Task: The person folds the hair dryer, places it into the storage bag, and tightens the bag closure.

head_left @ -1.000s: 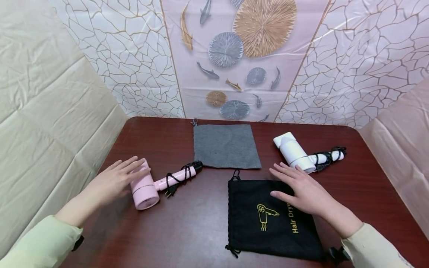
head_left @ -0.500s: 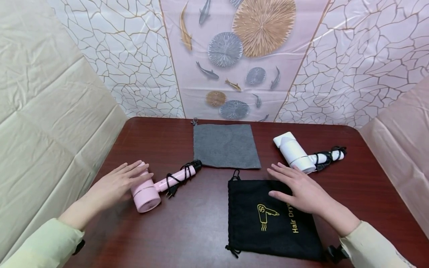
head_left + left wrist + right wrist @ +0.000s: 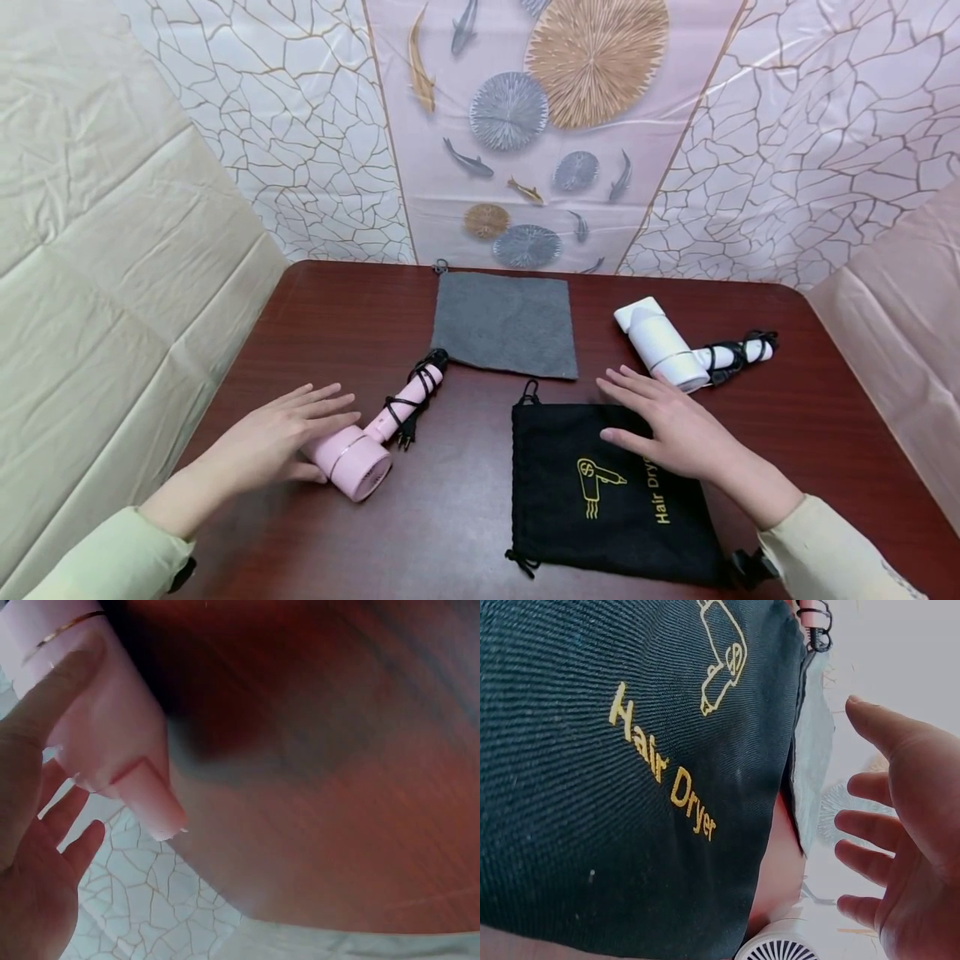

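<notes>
My left hand lies over the nozzle end of the pink hair dryer, its fingers extended and its thumb on the near side. In the left wrist view the thumb touches the pink dryer body, with the fingers not curled round it. The dryer's handle, wrapped in black cord, points away towards the grey pouch. My right hand hovers with spread fingers over the black "Hair Dryer" pouch; in the right wrist view this hand holds nothing beside the pouch.
Behind the right hand lies a white hair dryer with black cord round its handle. All items rest on a dark red-brown table. Patterned cloth hangs at the back, with pale cloth at both sides.
The pink dryer has turned and shifted right and nearer, along with my left hand. The grey pouch has tilted slightly where the dryer's corded end meets it. My right hand has barely moved.
</notes>
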`<state>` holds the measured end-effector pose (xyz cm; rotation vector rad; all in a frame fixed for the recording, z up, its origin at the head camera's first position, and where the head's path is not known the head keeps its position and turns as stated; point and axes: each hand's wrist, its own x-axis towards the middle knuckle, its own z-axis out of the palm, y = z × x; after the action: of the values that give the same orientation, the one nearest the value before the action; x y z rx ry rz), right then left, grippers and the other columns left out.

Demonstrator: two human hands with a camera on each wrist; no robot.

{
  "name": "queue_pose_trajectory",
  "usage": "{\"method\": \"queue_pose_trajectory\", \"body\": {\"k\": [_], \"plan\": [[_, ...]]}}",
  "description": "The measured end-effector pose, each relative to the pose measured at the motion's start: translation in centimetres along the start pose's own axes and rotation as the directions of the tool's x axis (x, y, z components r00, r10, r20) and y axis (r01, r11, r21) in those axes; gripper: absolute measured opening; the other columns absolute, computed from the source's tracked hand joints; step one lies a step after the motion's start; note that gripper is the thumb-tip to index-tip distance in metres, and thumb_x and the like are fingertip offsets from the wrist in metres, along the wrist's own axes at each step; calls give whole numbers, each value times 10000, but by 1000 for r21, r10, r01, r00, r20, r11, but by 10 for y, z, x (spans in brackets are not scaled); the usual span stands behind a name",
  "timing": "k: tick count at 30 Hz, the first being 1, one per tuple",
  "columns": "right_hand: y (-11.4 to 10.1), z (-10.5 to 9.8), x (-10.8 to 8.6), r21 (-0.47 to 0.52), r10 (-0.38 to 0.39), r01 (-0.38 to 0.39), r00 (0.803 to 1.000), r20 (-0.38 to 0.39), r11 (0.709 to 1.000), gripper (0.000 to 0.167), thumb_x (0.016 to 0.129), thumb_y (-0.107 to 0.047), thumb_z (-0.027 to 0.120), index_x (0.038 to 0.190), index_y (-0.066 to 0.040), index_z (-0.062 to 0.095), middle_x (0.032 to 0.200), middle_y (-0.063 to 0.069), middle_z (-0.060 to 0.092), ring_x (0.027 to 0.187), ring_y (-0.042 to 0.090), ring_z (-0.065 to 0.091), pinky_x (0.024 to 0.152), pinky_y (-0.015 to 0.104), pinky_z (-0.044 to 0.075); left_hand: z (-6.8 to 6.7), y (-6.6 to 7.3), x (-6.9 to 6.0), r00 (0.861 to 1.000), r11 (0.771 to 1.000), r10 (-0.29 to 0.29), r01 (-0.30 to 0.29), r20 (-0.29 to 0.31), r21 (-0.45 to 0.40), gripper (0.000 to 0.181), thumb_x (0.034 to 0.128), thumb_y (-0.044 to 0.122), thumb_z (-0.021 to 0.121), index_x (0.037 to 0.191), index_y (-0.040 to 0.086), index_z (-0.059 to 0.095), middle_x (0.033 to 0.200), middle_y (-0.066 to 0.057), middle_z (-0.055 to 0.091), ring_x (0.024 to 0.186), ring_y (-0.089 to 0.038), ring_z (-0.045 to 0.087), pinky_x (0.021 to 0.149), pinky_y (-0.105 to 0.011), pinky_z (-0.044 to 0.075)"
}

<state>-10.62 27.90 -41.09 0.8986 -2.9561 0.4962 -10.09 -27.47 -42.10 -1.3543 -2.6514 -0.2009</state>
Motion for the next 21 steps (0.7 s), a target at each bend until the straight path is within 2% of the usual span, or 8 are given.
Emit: {"method": "queue_pose_trajectory", "body": {"k": [4,6,10,12,14,17,19,21], "plan": [[1,2,1,2,5,-5,1000,8,1000,682,979,-451,769,1547,-122,584,1579,171,550,1489,389,482,1179,718,326,9,3,-1,999,999,25,-27,-44,-46,900,649,468,961,1409,70,690,1433,-158,673,1338,-404,622,1304,-242,80],[1,2,2,6,13,-13,1000,21,1000,687,982,-452,765,1551,-116,578,1588,171,540,1498,387,472,1190,715,314,12,5,-2,998,998,30,-34,-61,-60,922,652,476,963,1427,69,674,1435,-163,670,1333,-400,625,1295,-217,53],[1,3,2,12,21,-22,999,36,1000,694,983,-451,765,1552,-103,574,1598,174,528,1504,389,463,1202,710,299,18,8,-3,996,997,46,-50,-73,-58,968,644,469,972,1454,53,642,1445,-164,662,1334,-382,627,1302,-230,78],[1,2,3,15,17,-17,999,35,1000,690,984,-444,765,1550,-99,575,1594,179,530,1500,396,465,1200,711,302,20,10,-4,996,998,47,-51,-78,-45,985,625,443,983,1454,41,635,1447,-158,661,1328,-371,633,1309,-265,148],[1,2,3,19,7,-7,999,31,1000,688,982,-444,767,1546,-98,579,1588,185,535,1494,406,471,1197,706,309,21,13,-5,995,999,43,-45,-86,-25,972,623,406,993,1449,38,637,1443,-144,666,1321,-352,642,1285,-339,286],[1,3,5,31,-7,6,999,34,999,695,979,-452,768,1546,-99,578,1585,194,536,1491,421,470,1206,689,308,23,17,-6,993,999,35,-35,-109,7,911,634,363,998,1416,42,660,1414,-115,686,1293,-324,665,1137,-469,484],[2,3,6,39,-14,13,999,39,999,703,977,-462,768,1549,-101,575,1587,194,534,1493,423,467,1213,678,306,23,20,-7,992,999,39,-37,-121,23,857,657,351,993,1392,47,675,1388,-94,701,1273,-305,678,1042,-516,536],[1,4,7,48,-13,10,999,45,999,699,983,-458,762,1552,-99,571,1592,189,530,1501,417,459,1213,682,303,25,21,-7,990,998,52,-48,-134,32,818,679,353,983,1378,52,683,1367,-82,708,1259,-298,684,1003,-532,553]]}}
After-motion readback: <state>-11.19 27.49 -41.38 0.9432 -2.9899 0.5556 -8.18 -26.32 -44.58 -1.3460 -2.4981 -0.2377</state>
